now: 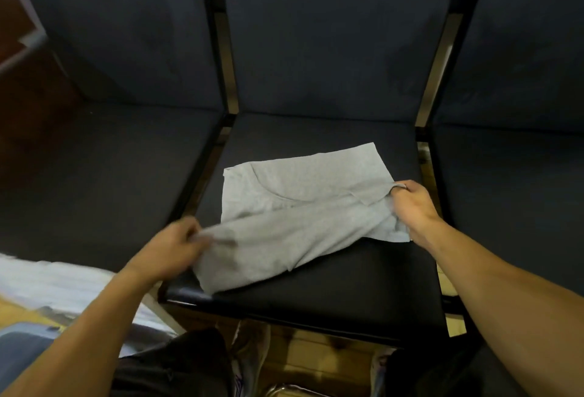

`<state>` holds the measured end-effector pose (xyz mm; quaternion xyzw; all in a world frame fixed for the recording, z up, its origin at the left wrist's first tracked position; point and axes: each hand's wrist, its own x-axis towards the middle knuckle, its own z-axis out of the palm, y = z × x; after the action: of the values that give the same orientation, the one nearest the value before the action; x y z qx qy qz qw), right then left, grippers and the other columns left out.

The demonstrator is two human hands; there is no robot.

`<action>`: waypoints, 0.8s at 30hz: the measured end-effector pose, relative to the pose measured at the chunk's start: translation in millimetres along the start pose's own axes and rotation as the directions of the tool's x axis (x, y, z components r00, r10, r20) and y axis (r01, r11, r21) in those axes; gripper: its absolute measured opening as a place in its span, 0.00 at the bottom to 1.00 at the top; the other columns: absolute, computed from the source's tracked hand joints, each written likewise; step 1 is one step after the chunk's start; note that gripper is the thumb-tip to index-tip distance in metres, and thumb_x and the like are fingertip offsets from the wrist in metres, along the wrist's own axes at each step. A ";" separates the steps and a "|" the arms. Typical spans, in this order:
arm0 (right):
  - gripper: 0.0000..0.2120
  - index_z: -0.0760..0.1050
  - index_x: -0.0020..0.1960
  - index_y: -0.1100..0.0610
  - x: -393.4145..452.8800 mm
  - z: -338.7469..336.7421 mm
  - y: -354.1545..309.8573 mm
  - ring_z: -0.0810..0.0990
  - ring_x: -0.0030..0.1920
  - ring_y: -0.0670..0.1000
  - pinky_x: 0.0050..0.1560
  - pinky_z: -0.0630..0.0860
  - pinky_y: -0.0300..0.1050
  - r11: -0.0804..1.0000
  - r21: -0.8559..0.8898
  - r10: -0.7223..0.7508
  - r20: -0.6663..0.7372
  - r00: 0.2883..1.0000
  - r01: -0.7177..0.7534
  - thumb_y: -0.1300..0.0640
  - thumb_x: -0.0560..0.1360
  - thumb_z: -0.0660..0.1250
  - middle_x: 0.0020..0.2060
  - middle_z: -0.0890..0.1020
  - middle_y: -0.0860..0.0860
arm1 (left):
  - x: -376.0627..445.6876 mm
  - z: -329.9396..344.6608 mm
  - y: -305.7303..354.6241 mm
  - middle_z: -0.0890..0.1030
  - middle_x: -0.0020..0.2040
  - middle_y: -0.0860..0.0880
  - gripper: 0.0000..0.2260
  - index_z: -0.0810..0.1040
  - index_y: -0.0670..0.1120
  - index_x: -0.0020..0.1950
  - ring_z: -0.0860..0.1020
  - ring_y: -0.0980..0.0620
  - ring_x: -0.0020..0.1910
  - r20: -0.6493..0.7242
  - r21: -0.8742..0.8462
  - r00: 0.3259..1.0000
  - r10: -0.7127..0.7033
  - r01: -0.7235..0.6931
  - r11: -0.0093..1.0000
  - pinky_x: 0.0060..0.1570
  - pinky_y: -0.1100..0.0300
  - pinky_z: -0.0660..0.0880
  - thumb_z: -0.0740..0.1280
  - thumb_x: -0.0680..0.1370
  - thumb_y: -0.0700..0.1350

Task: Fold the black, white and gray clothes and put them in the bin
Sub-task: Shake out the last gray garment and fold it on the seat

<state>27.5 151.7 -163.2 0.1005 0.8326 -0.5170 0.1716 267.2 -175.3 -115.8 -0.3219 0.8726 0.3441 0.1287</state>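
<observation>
Dark upholstery fills most of the frame: three padded chairs stand side by side, and the middle chair's seat (363, 270) serves as the work surface. A gap with black frame rails separates it from the neighbouring seats at left and right.

The gray garment (284, 223) lies on that middle seat, centre of the frame, partly folded. It appears to be a light knit top; a curved neckline seam shows in its upper portion. A long panel is folded diagonally across the lower part, running from lower left to right. One corner at lower left overhangs the front edge of the seat. Surface is plain, unprinted, with soft creases.

Handling judgement: the cloth looks thin, limp and light. It will drape and shift rather than hold a crease, so edges and corners are the sound places to take hold, with the bulk left resting on the seat. No breakage risk; the overhanging corner could slide off.

The left hand (172, 248), lower left of centre, is blurred; its fingers seem to pinch the left end of the folded panel. The right hand (410, 207), right of centre, has fingers curled round a bunched edge of the garment.

No bin can be identified in view. Pale, blurred material occupies the lower left corner.
</observation>
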 end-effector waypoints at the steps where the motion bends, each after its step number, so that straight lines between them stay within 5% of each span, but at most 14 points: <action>1: 0.11 0.77 0.58 0.56 3.4 -1.2 1.0 0.78 0.48 0.54 0.48 0.77 0.47 1.000 -0.005 0.009 0.010 1.000 -0.009 0.58 0.82 0.57 0.53 0.80 0.58 | 2.3 -2.7 6.6 0.80 0.48 0.43 0.06 0.76 0.46 0.52 0.81 0.43 0.46 -0.090 -0.179 0.996 0.006 -0.022 0.984 0.45 0.48 0.79 0.66 0.82 0.49; 3: 0.10 0.77 0.56 0.57 7.0 -4.5 0.6 0.78 0.48 0.55 0.47 0.75 0.47 0.996 -0.084 0.025 0.076 0.997 -0.018 0.54 0.82 0.60 0.52 0.80 0.58 | 7.4 -3.3 19.5 0.78 0.53 0.40 0.06 0.74 0.48 0.58 0.80 0.39 0.50 -0.192 -0.461 0.980 -0.057 -0.039 0.886 0.48 0.44 0.78 0.67 0.82 0.46; 5: 0.11 0.78 0.54 0.56 7.6 -6.1 1.5 0.78 0.49 0.55 0.47 0.74 0.48 0.977 -0.213 0.031 0.161 0.986 0.004 0.49 0.81 0.64 0.50 0.80 0.56 | 14.5 8.8 24.6 0.78 0.56 0.41 0.16 0.72 0.47 0.64 0.79 0.41 0.53 -0.089 -0.599 0.988 -0.126 0.048 0.799 0.49 0.46 0.79 0.72 0.78 0.41; 8: 0.12 0.82 0.54 0.55 8.2 -7.7 4.2 0.79 0.52 0.55 0.54 0.76 0.50 0.945 -0.316 -0.024 0.190 0.981 0.084 0.48 0.80 0.68 0.50 0.82 0.54 | 24.2 33.4 18.7 0.82 0.55 0.43 0.17 0.78 0.45 0.61 0.82 0.42 0.54 0.028 -0.459 0.985 -0.168 0.162 0.874 0.51 0.46 0.82 0.76 0.74 0.37; 12: 0.09 0.81 0.47 0.56 11.7 -15.5 -18.0 0.78 0.40 0.49 0.43 0.75 0.46 0.966 -0.075 -0.235 0.166 0.958 0.249 0.53 0.81 0.66 0.39 0.81 0.51 | 36.8 17.3 35.6 0.81 0.50 0.45 0.17 0.77 0.46 0.64 0.81 0.46 0.48 -0.255 -0.615 0.965 -0.057 -0.116 0.780 0.45 0.51 0.80 0.66 0.79 0.30; 15: 0.13 0.78 0.49 0.62 25.8 -18.3 -17.8 0.77 0.41 0.54 0.42 0.73 0.47 0.979 -0.023 -0.200 0.062 0.978 0.202 0.52 0.82 0.64 0.40 0.79 0.55 | 58.2 15.9 42.4 0.81 0.57 0.44 0.15 0.75 0.45 0.65 0.81 0.45 0.52 -0.204 -0.732 0.961 -0.189 -0.022 0.681 0.49 0.46 0.81 0.69 0.80 0.36; 18: 0.13 0.79 0.48 0.61 38.9 -15.6 9.8 0.80 0.43 0.61 0.43 0.75 0.50 0.966 -0.232 -0.093 0.088 0.992 0.111 0.52 0.82 0.65 0.42 0.81 0.62 | 75.0 37.6 38.6 0.83 0.54 0.36 0.07 0.81 0.36 0.51 0.82 0.38 0.51 -0.094 -0.608 0.954 -0.284 0.170 0.775 0.54 0.40 0.81 0.72 0.78 0.40; 24: 0.17 0.71 0.42 0.62 65.8 -6.7 -33.5 0.73 0.36 0.52 0.37 0.71 0.48 0.934 -0.157 -0.325 0.003 0.946 0.322 0.51 0.83 0.61 0.35 0.74 0.59 | 98.6 33.2 64.7 0.76 0.43 0.48 0.10 0.72 0.43 0.51 0.74 0.51 0.41 -0.475 -0.386 0.871 -0.125 -0.079 0.919 0.45 0.54 0.72 0.58 0.86 0.48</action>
<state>-45.9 142.1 -158.5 -0.0455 0.8773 -0.4708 0.0818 150.3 -163.3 -150.5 -0.4284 0.7852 0.4175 -0.1600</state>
